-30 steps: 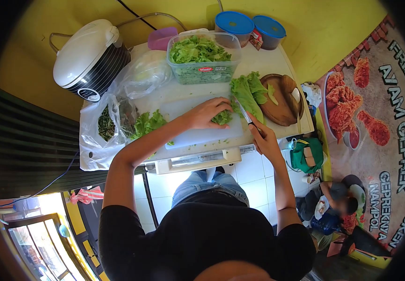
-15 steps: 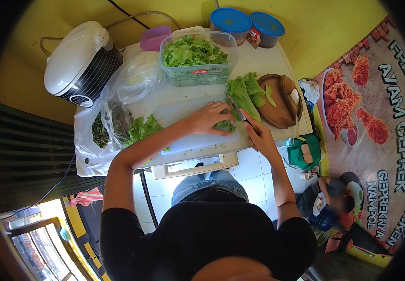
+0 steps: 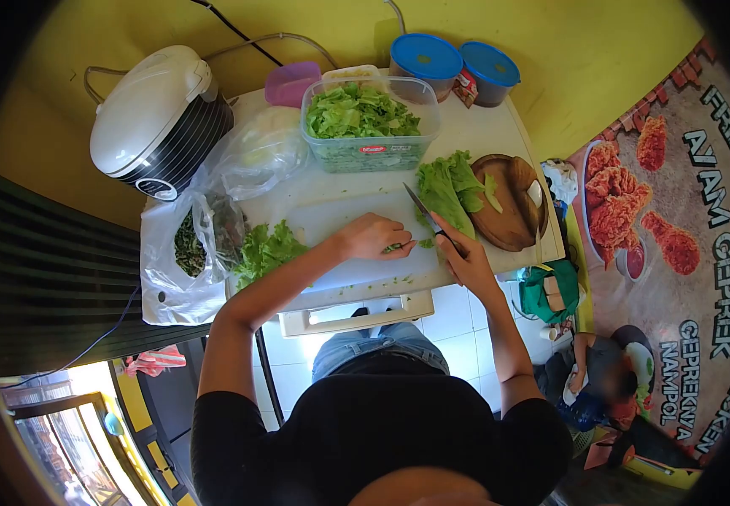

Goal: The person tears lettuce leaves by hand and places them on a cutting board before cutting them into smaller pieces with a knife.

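Note:
My left hand point(image 3: 373, 237) is closed above the white cutting board point(image 3: 331, 202), with a bit of cut lettuce point(image 3: 393, 248) showing at its fingertips. In my right hand point(image 3: 468, 260) is a knife point(image 3: 420, 203), its blade angled up and to the left. A small green scrap lies between the two hands. Right of the blade lie whole lettuce leaves point(image 3: 445, 192), partly against a round wooden mortar point(image 3: 500, 215). Another frilly lettuce leaf point(image 3: 268, 251) rests at the board's left end, near my left forearm.
Behind the board stands a clear container point(image 3: 371, 156) full of shredded lettuce. A rice cooker point(image 3: 158, 118) and plastic bags point(image 3: 179, 282) are on the left. Two blue-lidded tubs point(image 3: 422, 57) stand at the back. Another person point(image 3: 605, 375) is at the lower right.
My left hand has gone from spread fingers over cut lettuce to a closed grip on a small bit. The knife has come away from the left fingers. The whole view has shifted slightly.

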Action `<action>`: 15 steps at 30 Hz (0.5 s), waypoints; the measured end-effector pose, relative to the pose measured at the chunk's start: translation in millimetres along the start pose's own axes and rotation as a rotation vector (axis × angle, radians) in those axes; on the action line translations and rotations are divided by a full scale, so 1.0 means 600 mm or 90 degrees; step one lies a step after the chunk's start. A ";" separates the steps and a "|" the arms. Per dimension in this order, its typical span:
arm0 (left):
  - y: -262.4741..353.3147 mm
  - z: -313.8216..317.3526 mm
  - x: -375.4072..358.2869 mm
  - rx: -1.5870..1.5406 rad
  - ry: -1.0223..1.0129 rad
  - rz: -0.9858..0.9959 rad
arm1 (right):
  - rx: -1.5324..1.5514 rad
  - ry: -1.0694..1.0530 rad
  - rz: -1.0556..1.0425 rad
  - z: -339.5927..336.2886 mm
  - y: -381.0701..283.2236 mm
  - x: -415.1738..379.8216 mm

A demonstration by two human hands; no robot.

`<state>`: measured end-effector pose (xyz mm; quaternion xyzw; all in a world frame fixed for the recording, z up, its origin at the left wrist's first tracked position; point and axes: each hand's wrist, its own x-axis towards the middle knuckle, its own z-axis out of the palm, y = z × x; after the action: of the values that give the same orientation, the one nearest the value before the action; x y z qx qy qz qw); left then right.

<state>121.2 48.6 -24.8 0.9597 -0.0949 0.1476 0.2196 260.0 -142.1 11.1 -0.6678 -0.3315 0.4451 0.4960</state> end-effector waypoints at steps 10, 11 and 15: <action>0.008 -0.148 0.074 0.030 0.254 0.066 | 0.023 -0.019 0.019 0.004 0.017 0.005; 0.003 -0.176 0.097 0.035 0.309 0.085 | 0.026 -0.025 0.023 0.004 0.018 0.005; -0.055 -0.250 0.191 0.003 0.373 0.022 | -0.012 -0.017 0.016 0.005 0.013 0.010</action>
<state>200.7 131.7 128.5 0.8751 -0.0433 0.4222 0.2327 259.5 -137.9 1.5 -0.6704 -0.3339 0.4573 0.4795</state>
